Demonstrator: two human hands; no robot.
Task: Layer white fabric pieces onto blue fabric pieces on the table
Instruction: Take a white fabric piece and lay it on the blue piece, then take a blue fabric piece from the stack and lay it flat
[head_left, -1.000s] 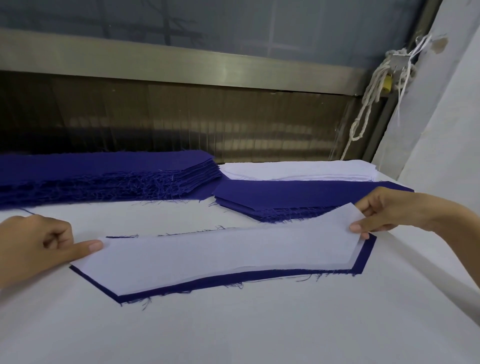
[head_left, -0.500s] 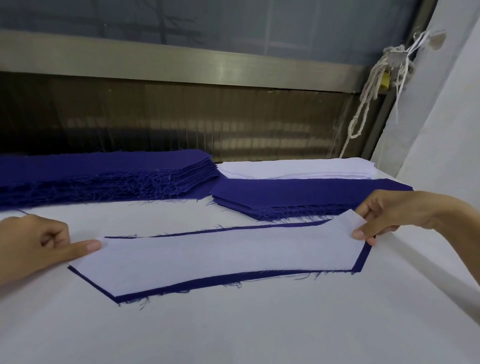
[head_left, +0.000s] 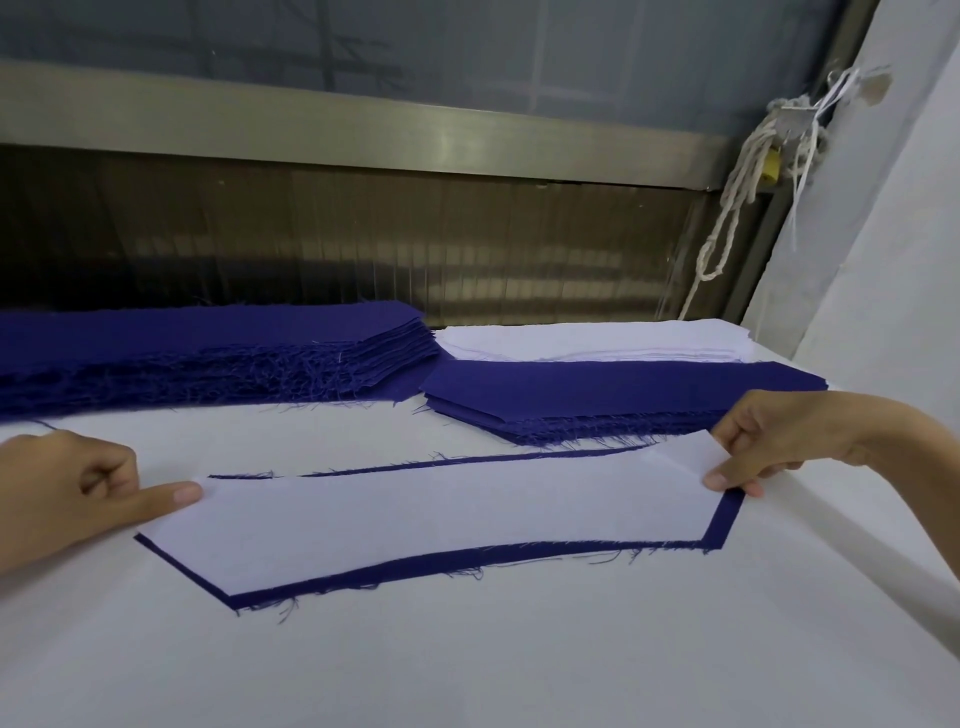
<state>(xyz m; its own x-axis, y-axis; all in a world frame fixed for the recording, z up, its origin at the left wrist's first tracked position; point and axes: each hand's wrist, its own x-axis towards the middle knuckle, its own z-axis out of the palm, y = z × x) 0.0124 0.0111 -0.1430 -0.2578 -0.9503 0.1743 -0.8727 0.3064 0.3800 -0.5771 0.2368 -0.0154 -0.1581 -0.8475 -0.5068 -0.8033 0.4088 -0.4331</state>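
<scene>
A long white fabric piece (head_left: 441, 519) lies on a matching blue fabric piece (head_left: 467, 564) on the white table (head_left: 519, 665). A blue border shows along the near edge, the right end and thinly along the far edge. My left hand (head_left: 78, 499) has curled fingers, and its outstretched thumb lies on the white piece's left tip. My right hand (head_left: 779, 441) pinches the white piece's right corner, which is lifted slightly off the blue.
A tall stack of blue pieces (head_left: 208, 353) sits at the back left and a lower blue stack (head_left: 597, 395) at the back right. A stack of white pieces (head_left: 597, 340) lies behind it. A knotted rope (head_left: 727, 208) hangs at the right wall.
The white piece has come down flatter and slid toward me, uncovering a thin blue strip along the far edge. Both hands have stayed at its ends.
</scene>
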